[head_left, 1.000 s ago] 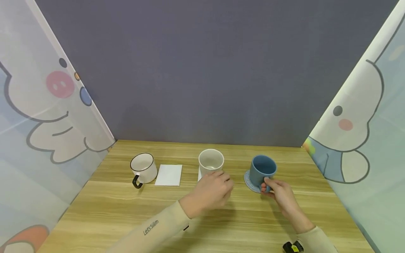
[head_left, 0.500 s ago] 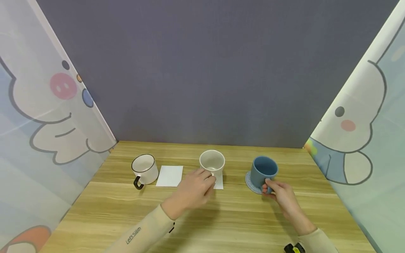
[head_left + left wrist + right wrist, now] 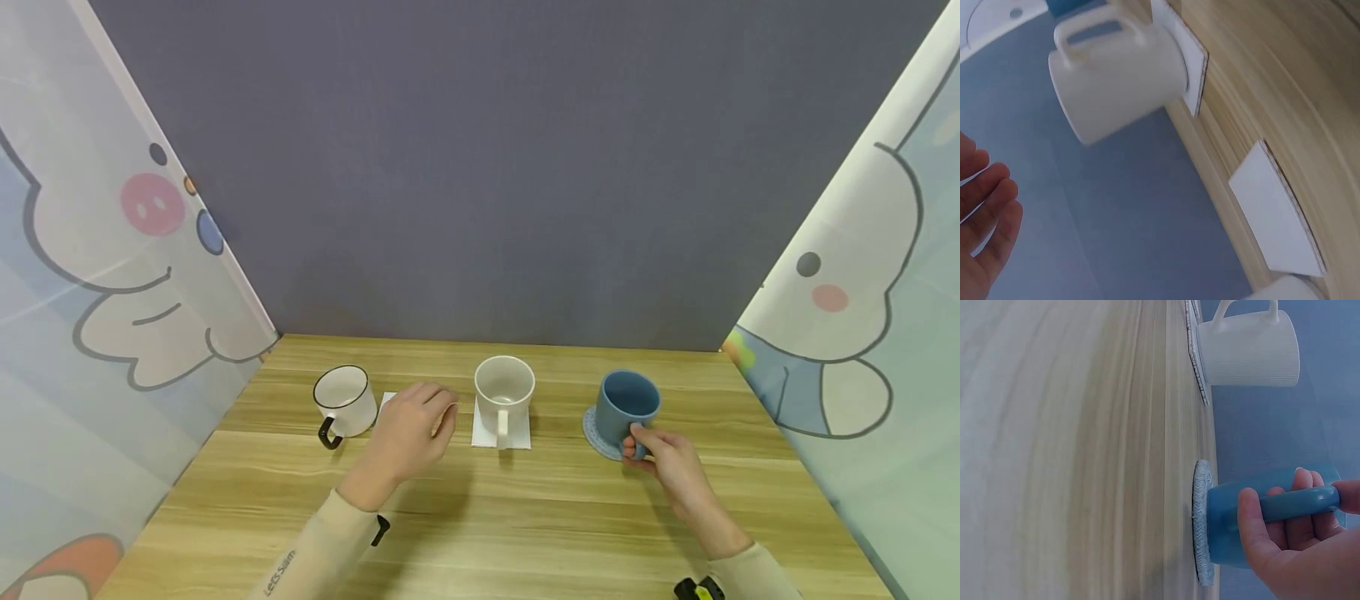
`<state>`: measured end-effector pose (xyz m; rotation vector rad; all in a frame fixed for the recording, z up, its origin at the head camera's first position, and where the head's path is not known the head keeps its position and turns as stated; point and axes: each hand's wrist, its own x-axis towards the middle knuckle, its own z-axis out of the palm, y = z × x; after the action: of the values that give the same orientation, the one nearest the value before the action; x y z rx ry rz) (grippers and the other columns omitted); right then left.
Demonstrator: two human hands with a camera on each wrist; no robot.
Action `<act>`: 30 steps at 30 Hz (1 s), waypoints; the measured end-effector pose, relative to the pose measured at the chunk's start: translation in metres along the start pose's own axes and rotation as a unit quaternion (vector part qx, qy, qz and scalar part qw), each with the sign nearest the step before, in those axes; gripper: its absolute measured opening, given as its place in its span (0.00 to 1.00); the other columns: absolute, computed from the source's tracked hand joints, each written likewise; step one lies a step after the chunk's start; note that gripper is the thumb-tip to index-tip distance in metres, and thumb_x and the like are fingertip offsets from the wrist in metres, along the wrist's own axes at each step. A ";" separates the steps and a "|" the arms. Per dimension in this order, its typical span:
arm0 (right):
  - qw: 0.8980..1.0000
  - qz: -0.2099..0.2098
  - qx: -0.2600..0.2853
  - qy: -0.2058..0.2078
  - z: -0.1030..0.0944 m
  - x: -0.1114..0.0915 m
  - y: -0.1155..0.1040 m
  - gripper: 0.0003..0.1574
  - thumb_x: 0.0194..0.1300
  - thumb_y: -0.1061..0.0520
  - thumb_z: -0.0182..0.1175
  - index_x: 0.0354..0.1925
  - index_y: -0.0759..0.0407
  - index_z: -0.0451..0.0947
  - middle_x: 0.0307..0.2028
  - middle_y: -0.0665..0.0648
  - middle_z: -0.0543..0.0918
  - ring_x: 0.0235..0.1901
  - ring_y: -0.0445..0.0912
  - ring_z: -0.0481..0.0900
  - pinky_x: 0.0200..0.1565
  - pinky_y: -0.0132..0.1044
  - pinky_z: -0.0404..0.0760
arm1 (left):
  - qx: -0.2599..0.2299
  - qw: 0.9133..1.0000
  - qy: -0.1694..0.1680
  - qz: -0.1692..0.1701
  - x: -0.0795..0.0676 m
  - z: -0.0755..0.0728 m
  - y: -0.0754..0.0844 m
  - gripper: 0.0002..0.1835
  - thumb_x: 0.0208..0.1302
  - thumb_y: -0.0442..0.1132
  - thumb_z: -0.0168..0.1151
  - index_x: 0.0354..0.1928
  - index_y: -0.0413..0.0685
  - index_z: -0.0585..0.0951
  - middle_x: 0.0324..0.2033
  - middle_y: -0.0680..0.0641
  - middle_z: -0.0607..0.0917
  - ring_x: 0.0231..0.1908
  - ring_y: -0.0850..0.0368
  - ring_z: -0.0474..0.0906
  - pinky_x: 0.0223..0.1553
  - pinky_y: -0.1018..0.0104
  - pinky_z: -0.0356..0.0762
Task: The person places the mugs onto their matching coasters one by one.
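Observation:
My right hand [image 3: 671, 471] grips the handle of a blue mug [image 3: 628, 404], fingers curled through it. That mug stands upright on a round light-blue coaster [image 3: 1200, 522]. A white mug [image 3: 505, 392] sits on a square white coaster [image 3: 480, 433] in the middle, its handle facing me. My left hand [image 3: 408, 429] hovers over a second square white coaster [image 3: 1272, 209], hiding most of it in the head view. Its fingers [image 3: 991, 200] are loosely bent and hold nothing. Left of that hand is a white mug with a black rim and black handle [image 3: 345, 408], directly on the wood.
The wooden table [image 3: 525, 525] runs back to a dark grey panel [image 3: 495, 183]. Cartoon-printed sheets [image 3: 847, 333] line both sides. A black and yellow strap piece [image 3: 699, 588] shows by my right sleeve.
My left hand has let go of the middle white mug's handle and moved left over the square coaster. My right hand stays on the blue mug's handle.

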<state>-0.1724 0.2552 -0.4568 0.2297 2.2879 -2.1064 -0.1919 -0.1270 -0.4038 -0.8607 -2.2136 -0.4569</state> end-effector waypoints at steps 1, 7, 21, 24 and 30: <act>1.000 -0.001 0.000 -0.001 0.000 0.000 0.000 0.25 0.77 0.53 0.54 0.41 0.79 0.78 0.35 0.57 0.81 0.39 0.48 0.83 0.47 0.44 0.84 | -0.001 1.000 0.008 -0.006 -0.001 -0.002 -0.003 0.05 0.59 0.33 0.64 0.36 0.45 0.86 0.33 0.51 0.86 0.35 0.52 0.83 0.35 0.57 0.82; 1.000 0.000 -0.002 0.002 0.000 -0.001 0.001 0.25 0.78 0.54 0.53 0.42 0.80 0.77 0.34 0.57 0.81 0.38 0.48 0.83 0.47 0.44 0.84 | -0.007 0.998 0.040 -0.051 -0.009 -0.012 -0.024 0.04 0.60 0.32 0.64 0.37 0.44 0.85 0.34 0.49 0.86 0.35 0.49 0.82 0.34 0.55 0.82; 1.000 -0.001 0.005 0.002 0.001 0.002 0.001 0.26 0.77 0.54 0.54 0.41 0.81 0.77 0.35 0.58 0.80 0.40 0.48 0.81 0.47 0.42 0.84 | 0.003 0.983 0.043 -0.177 -0.039 -0.031 -0.066 0.05 0.61 0.28 0.64 0.39 0.38 0.85 0.34 0.43 0.85 0.36 0.45 0.82 0.31 0.50 0.81; 1.000 -0.003 0.003 0.001 0.001 0.003 0.001 0.26 0.77 0.54 0.54 0.41 0.82 0.76 0.35 0.58 0.80 0.40 0.48 0.81 0.47 0.42 0.84 | -0.002 0.979 0.055 -0.196 -0.046 -0.033 -0.073 0.05 0.60 0.26 0.64 0.38 0.36 0.85 0.34 0.41 0.85 0.36 0.44 0.82 0.32 0.49 0.81; 1.000 0.001 -0.002 0.002 0.000 0.003 0.001 0.26 0.77 0.54 0.54 0.41 0.81 0.77 0.34 0.57 0.80 0.39 0.48 0.82 0.47 0.42 0.84 | -0.005 0.968 0.072 -0.240 -0.059 -0.036 -0.084 0.05 0.60 0.25 0.63 0.36 0.36 0.84 0.32 0.42 0.85 0.34 0.46 0.81 0.34 0.51 0.78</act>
<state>-0.1750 0.2550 -0.4581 0.2359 2.2923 -2.1010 -0.2015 -0.2323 -0.4269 -0.2732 -2.2749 -0.7323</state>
